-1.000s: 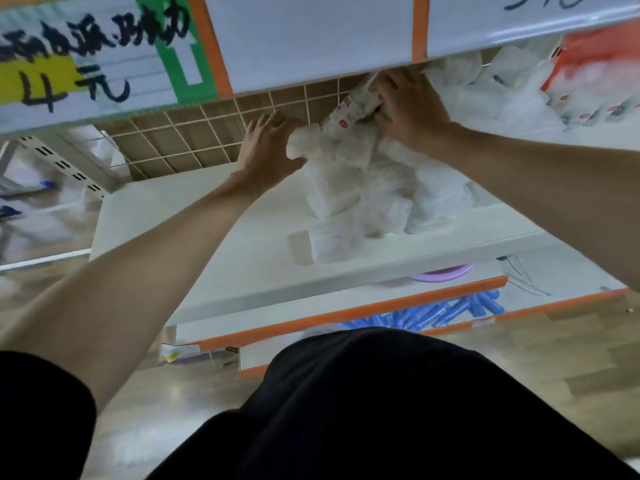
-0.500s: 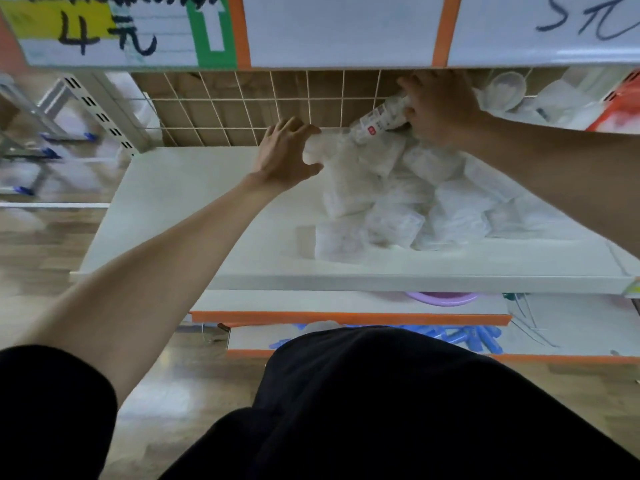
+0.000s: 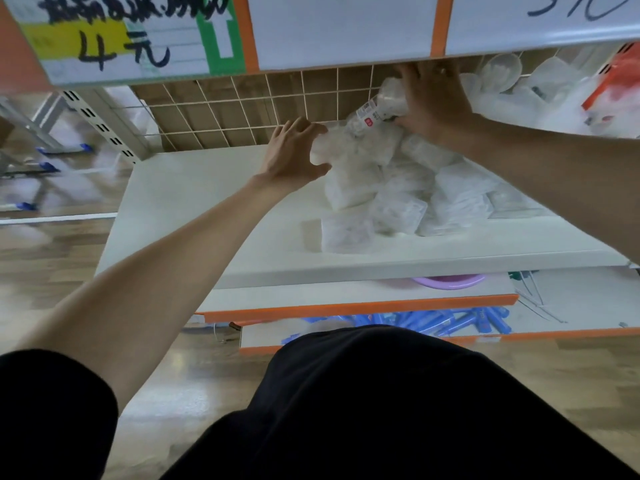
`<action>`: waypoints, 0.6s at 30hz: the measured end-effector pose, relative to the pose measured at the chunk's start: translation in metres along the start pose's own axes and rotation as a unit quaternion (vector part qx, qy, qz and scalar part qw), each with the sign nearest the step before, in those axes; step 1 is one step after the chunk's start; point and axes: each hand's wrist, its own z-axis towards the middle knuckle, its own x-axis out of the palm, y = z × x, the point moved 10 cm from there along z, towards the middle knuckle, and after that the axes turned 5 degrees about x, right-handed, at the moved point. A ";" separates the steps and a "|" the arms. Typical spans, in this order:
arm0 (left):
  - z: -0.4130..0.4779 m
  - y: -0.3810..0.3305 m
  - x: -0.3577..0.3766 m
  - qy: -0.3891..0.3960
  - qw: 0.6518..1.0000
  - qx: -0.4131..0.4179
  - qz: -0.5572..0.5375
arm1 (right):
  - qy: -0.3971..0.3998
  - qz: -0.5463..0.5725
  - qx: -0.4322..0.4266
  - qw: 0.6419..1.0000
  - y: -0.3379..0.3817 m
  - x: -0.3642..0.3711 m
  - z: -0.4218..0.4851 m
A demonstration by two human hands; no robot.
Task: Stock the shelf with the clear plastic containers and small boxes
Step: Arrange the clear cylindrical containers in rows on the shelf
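Reaching into the white shelf (image 3: 207, 188), both hands work at the back of a heap of clear plastic packets (image 3: 408, 199). The heap lies on the right half of the shelf board, close to the wire grid back (image 3: 225, 112). The right hand (image 3: 433, 102) is up under the edge of the shelf above. Its fingers are spread over, and its thumb is tucked beneath, a labelled packet (image 3: 372, 114) with a red-and-white sticker, which it holds tilted just above the top of the heap. The left hand (image 3: 292, 155) is at the heap's left rear corner, fingers curved over and thumb under the end of the uppermost packet (image 3: 349, 150), gripping it.

A handwritten price sign (image 3: 114, 46) hangs on the upper shelf's front. Further right on the same level sit clear plastic tubs (image 3: 502, 69) and an orange package (image 3: 616, 81), both blurred. Below, a purple basin (image 3: 450, 282) and blue tubes (image 3: 433, 322) show on lower shelves.
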 end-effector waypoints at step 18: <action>-0.035 -0.053 -0.017 0.047 0.999 0.023 -0.013 | 0.025 0.053 -0.006 0.998 0.012 -0.026 -0.111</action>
